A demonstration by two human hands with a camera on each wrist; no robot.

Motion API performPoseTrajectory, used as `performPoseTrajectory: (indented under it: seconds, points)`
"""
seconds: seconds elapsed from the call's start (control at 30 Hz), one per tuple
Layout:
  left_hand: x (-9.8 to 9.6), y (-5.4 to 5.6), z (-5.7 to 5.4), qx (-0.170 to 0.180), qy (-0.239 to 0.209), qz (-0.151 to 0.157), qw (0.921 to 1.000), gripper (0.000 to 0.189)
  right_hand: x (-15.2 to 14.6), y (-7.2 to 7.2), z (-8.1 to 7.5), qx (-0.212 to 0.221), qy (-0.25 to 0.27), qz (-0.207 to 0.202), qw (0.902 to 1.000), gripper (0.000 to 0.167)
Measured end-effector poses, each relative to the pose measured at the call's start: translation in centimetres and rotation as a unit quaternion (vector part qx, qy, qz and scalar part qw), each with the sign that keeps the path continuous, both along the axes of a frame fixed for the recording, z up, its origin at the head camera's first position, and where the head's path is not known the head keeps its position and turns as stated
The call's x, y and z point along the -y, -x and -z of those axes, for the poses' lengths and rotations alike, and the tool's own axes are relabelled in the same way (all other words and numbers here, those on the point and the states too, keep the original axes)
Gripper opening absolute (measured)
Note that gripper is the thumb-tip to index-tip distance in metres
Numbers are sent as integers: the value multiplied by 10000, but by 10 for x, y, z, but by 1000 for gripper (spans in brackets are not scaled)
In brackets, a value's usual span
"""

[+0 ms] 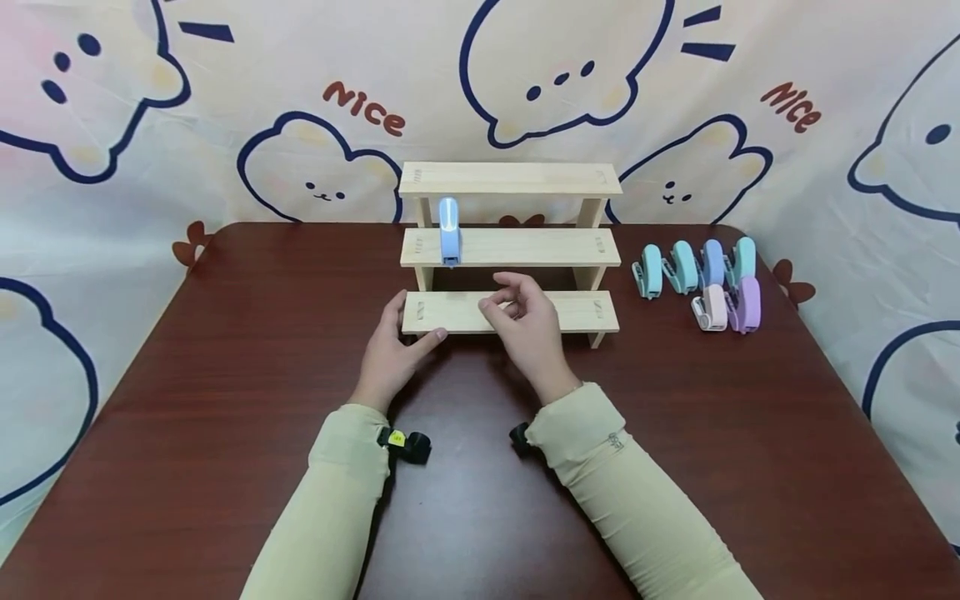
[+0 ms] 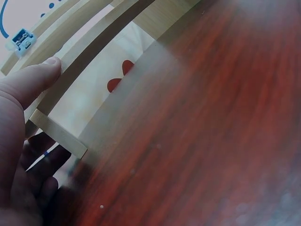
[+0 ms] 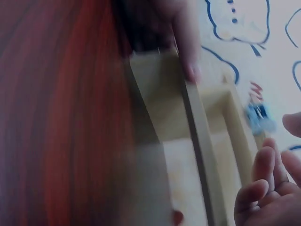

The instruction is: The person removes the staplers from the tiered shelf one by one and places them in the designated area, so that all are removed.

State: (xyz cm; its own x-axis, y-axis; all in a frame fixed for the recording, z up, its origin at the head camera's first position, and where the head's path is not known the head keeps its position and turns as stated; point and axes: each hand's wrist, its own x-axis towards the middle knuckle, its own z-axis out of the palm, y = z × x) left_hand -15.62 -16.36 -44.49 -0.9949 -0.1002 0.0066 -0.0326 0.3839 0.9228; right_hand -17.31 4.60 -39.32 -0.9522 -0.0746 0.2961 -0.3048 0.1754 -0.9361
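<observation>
A three-step wooden stand [image 1: 450,313] stands at the middle of the table. My left hand [image 1: 388,357] grips the left end of its lowest step; in the left wrist view the thumb [image 2: 44,73] lies on the step's edge and the fingers [image 2: 49,162] reach around the end support. Loosely curled, my right hand [image 1: 536,337] hovers over the middle of that step with nothing in it. A light blue mini stapler [image 1: 449,232] stands upright near the left end of the middle step, left of my right hand's fingertips.
Several mini staplers stand grouped on the table right of the stand: teal ones [image 1: 682,267], a blue one [image 1: 712,262], a white one [image 1: 710,307] and a purple one [image 1: 745,305]. A printed cloth [image 1: 435,50] hangs behind the dark brown table [image 1: 225,400].
</observation>
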Motion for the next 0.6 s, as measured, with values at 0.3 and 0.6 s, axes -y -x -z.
performPoseTrajectory:
  seconds: [0.3,0.6]
  points:
    - [2,0,0,80,-36,-71,9999,98,39,20,-8,860,603,-525,9931,58]
    - [-2,0,1,73,-151,6,9999,98,57,36,-14,1239,1017,-500,9858,58]
